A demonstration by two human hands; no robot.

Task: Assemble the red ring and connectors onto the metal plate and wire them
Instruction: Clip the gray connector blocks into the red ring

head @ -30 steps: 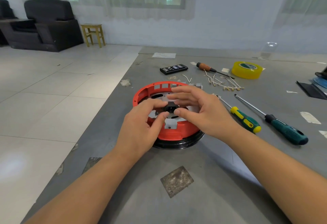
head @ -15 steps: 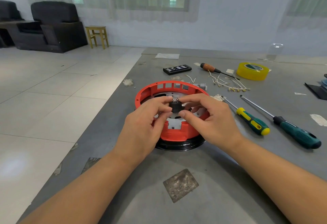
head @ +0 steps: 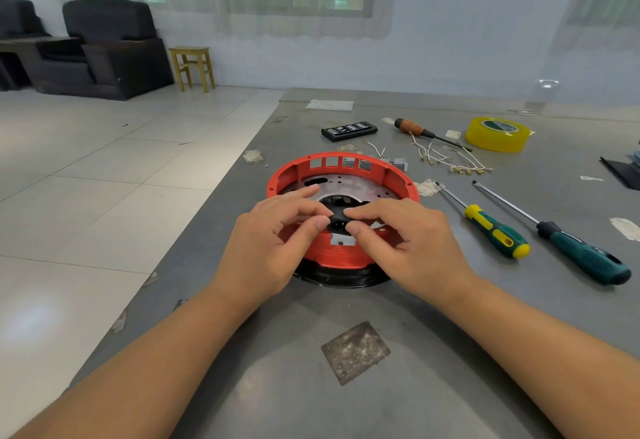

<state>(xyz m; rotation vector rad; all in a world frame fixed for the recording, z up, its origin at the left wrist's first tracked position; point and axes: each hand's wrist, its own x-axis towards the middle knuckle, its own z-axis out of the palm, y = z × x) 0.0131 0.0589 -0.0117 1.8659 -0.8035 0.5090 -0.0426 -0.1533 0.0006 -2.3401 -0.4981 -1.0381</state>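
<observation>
A red ring point(head: 341, 164) with small square windows sits around a round metal plate point(head: 349, 186) on a black base point(head: 339, 277) in the middle of the grey table. My left hand point(head: 273, 241) and my right hand point(head: 405, 241) meet over the near half of the plate. Between thumb and fingers both pinch a small black connector point(head: 337, 221), which sits low over the plate. Short white wires with brass terminals point(head: 446, 159) lie behind the ring to the right, beside a small grey connector point(head: 398, 163).
Right of the ring lie a yellow-green screwdriver point(head: 491, 229) and a dark green one point(head: 575, 251). Farther back are a wooden-handled screwdriver point(head: 415, 130), a yellow tape roll point(head: 497, 134) and a black bit case point(head: 349, 130). The table's left edge drops to tiled floor.
The black connector was lifted from the plate's centre half a second ago; now both hands hold it lower and nearer, close to the plate.
</observation>
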